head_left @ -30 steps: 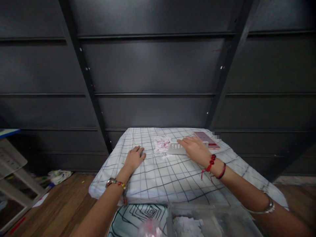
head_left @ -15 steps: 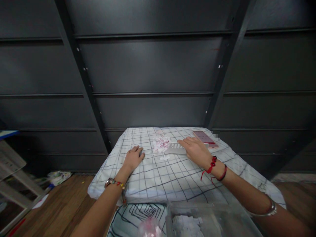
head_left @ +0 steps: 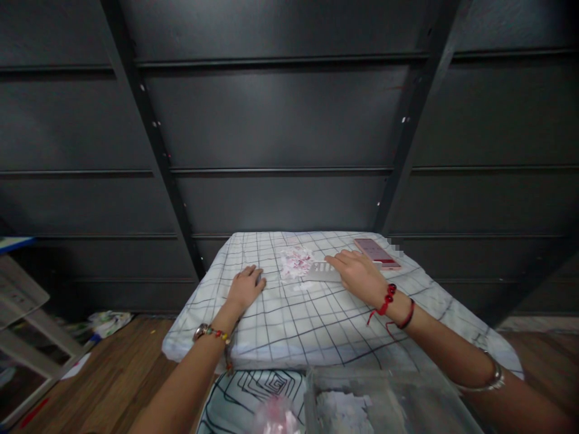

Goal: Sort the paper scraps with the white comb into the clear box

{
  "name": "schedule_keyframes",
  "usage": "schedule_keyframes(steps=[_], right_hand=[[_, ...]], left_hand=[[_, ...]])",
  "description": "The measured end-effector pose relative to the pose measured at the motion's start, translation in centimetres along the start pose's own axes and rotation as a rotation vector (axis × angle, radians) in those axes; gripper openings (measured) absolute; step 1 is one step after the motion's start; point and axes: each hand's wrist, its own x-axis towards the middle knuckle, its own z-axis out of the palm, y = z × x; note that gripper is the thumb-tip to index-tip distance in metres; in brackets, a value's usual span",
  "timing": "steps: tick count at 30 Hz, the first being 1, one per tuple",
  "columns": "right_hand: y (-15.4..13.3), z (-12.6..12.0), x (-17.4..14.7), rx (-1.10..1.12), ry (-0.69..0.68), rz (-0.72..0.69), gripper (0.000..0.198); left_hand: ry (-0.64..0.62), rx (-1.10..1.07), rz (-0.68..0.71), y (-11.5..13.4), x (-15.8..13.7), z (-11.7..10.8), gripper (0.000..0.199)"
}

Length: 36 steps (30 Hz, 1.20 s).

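Note:
On the white checked cloth, my left hand (head_left: 246, 289) lies with its palm down and the thumb held apart from the fingers. A small dark patch shows between thumb and forefinger; what it is I cannot make out. My right hand (head_left: 359, 277) grips a flat whitish slotted plate (head_left: 323, 271), its far end hidden under the hand. The plate's left edge meets a pile of white and pink paper scraps (head_left: 296, 262). Several pale bits lie just in front of the pile.
A pink phone (head_left: 375, 252) lies behind my right hand on the cloth-covered table (head_left: 289, 331). Nearer me stand a clear plastic bin (head_left: 389, 392) holding white pieces and a pinkish clear bag (head_left: 275, 416). A dark panelled wall (head_left: 280, 120) rises behind; a shelf frame (head_left: 31, 325) stands left.

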Motion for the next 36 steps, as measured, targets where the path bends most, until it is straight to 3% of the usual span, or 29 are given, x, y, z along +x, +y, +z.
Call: schedule_keyframes(steps=[12, 24, 36], right_hand=[[0.3, 0.2, 0.7, -0.029, -0.061, 0.015, 0.033], [0.2, 0.1, 0.3, -0.023, -0.017, -0.022, 0.032], [0.4, 0.7, 0.9, -0.03, -0.019, 0.04, 0.037]], left_hand=[[-0.01, 0.009, -0.002, 0.2, 0.0, -0.1, 0.035], [-0.018, -0.002, -0.004, 0.2, 0.0, -0.4, 0.035], [0.005, 0.0, 0.011, 0.0, 0.0, 0.0, 0.036]])
